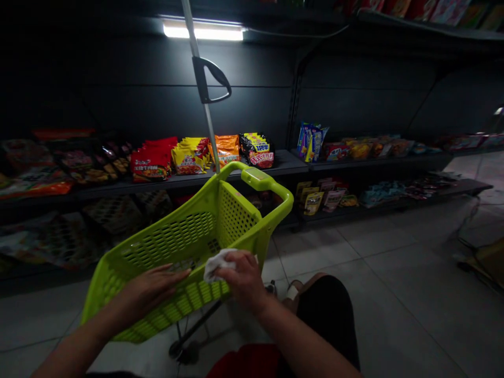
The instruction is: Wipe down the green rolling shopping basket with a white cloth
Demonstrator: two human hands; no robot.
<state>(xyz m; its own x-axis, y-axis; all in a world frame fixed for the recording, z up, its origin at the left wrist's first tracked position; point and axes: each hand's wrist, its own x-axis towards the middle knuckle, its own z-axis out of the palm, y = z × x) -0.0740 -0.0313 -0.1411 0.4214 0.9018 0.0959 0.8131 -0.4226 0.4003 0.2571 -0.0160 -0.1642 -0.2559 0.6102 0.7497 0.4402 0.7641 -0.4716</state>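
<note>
A lime-green plastic shopping basket cart point(177, 241) stands in front of me, with perforated walls and a rounded handle bar point(260, 178) at its far end. My right hand point(244, 278) grips a crumpled white cloth point(218, 265) against the basket's near rim. My left hand point(151, 291) lies flat on the basket's near wall, fingers extended and holding nothing. Part of the basket floor is hidden behind the near wall and my hands.
Low dark shelves point(252, 170) with packets of snacks and noodles run along the wall ahead. A metal pole with a black handle point(207, 79) rises behind the cart. Grey floor tiles point(374, 262) spread to the right, with a cardboard piece point(488, 262) at the edge.
</note>
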